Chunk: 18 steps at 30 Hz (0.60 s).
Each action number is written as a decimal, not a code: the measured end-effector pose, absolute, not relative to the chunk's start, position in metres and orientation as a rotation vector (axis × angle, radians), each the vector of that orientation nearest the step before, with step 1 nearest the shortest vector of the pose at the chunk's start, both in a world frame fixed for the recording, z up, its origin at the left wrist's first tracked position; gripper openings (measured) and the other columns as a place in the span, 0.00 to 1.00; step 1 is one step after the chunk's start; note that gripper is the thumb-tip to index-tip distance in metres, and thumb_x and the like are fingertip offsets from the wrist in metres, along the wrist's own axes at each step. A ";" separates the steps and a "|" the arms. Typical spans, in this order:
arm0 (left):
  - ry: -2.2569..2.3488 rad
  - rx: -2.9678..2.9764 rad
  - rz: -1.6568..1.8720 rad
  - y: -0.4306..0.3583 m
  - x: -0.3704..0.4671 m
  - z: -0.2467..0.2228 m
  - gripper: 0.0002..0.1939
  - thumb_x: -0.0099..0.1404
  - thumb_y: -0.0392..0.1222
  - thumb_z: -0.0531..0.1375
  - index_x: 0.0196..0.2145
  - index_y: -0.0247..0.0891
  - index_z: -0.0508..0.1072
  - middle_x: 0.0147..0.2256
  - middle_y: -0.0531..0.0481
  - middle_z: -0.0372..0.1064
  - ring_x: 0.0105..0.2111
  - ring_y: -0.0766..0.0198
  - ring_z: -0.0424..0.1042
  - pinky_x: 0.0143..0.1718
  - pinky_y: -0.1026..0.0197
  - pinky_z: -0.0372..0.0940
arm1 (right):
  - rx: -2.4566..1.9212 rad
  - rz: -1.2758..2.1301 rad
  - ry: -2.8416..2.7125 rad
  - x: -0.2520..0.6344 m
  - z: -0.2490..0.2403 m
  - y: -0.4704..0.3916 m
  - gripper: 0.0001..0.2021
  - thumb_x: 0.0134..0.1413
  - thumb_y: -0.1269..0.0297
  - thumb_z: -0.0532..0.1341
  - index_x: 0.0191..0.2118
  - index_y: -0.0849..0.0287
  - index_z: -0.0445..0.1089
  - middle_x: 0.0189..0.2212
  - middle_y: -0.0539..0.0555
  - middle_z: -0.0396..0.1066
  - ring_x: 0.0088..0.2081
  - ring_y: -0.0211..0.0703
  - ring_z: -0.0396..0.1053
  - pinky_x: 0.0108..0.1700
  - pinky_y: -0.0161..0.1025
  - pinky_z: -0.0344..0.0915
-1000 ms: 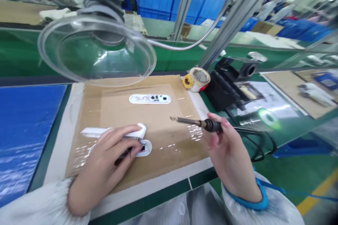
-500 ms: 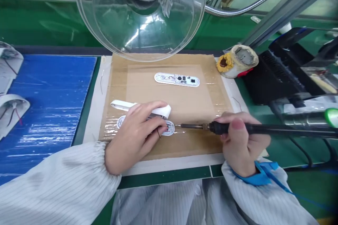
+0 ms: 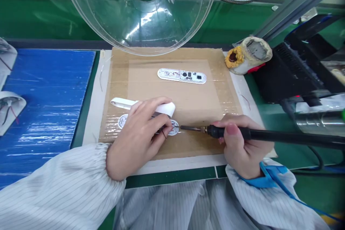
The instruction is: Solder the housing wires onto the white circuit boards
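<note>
My right hand (image 3: 244, 143) grips a soldering iron (image 3: 229, 133) by its black handle, thumb on top. The iron's thin tip reaches the right end of a white oval circuit board (image 3: 175, 128); whether it touches is too small to tell. My left hand (image 3: 141, 134) lies over the middle of this board, its thumb and index finger pinched on a thin dark wire (image 3: 164, 133) there. A white plastic housing (image 3: 167, 109) with a long narrow arm sits under and behind the left fingers. Farther back lies a second long board (image 3: 182, 76) with black components.
Taped cardboard (image 3: 194, 102) covers the work spot. A clear round hood (image 3: 140, 18) hangs above its back edge. A wrapped jar with a flower (image 3: 249, 55) and a black stand (image 3: 280, 68) are at right; white housings with wires (image 3: 10, 109) sit on a blue sheet (image 3: 51, 104) at left.
The soldering iron has moved slightly left, its tip now over the right end of the board. My left hand keeps its pinch. The whole view has shifted a little.
</note>
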<state>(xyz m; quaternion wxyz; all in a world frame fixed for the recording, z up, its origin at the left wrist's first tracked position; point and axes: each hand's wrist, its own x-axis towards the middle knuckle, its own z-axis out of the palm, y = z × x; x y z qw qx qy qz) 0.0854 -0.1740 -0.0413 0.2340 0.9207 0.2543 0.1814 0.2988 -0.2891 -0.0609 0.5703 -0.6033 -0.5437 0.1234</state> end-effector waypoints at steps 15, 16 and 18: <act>0.692 2.540 0.524 -0.175 0.088 -0.043 0.07 0.68 0.33 0.55 0.35 0.39 0.71 0.57 0.46 0.64 0.57 0.57 0.64 0.55 0.50 0.54 | -1.460 0.121 -1.044 0.293 -0.059 -0.285 0.12 0.63 0.61 0.61 0.29 0.56 0.75 0.20 0.46 0.68 0.15 0.30 0.58 0.14 0.34 0.53; 0.690 2.539 0.536 -0.175 0.089 -0.044 0.06 0.68 0.33 0.55 0.35 0.39 0.71 0.57 0.46 0.64 0.57 0.57 0.64 0.55 0.50 0.54 | -1.467 0.140 -1.062 0.292 -0.059 -0.286 0.11 0.63 0.61 0.62 0.29 0.56 0.75 0.20 0.46 0.69 0.15 0.31 0.59 0.15 0.34 0.54; 0.693 2.537 0.551 -0.174 0.089 -0.046 0.06 0.68 0.33 0.55 0.35 0.39 0.71 0.57 0.46 0.64 0.57 0.57 0.64 0.55 0.49 0.54 | -1.480 0.165 -1.090 0.292 -0.060 -0.287 0.10 0.61 0.61 0.62 0.29 0.54 0.76 0.21 0.47 0.70 0.15 0.33 0.59 0.16 0.36 0.56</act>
